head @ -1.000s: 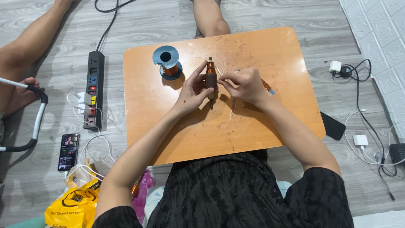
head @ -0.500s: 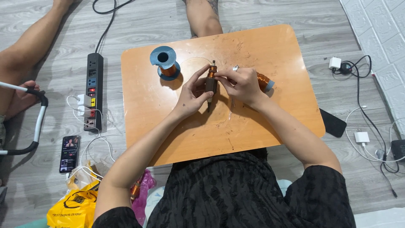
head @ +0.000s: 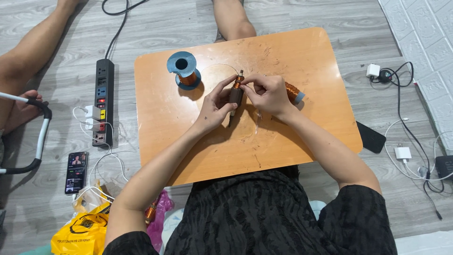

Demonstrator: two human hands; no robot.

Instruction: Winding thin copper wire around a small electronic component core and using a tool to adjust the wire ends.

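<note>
My left hand [head: 216, 105] grips a small dark cylindrical motor rotor [head: 235, 94] with a copper-wound end and a thin shaft, held above the middle of the orange low table [head: 302, 56]. My right hand [head: 267, 92] pinches at the rotor's upper end, fingers closed on it. A thin copper wire arcs from the rotor toward a blue spool of copper wire [head: 184, 70] standing at the table's far left. A second copper coil [head: 294, 91] lies just behind my right hand, partly hidden.
A black power strip [head: 104, 101] with plugged chargers lies on the floor left of the table, a phone [head: 76, 172] near it. A yellow bag [head: 79, 233] sits lower left. Another person's legs [head: 33, 52] are at the left and top. Chargers, cables [head: 406, 141] and a dark phone [head: 371, 137] lie right.
Both hands stay on the rotor in the same spot; the fingers have shifted slightly around its upper end. The view has drifted a little.
</note>
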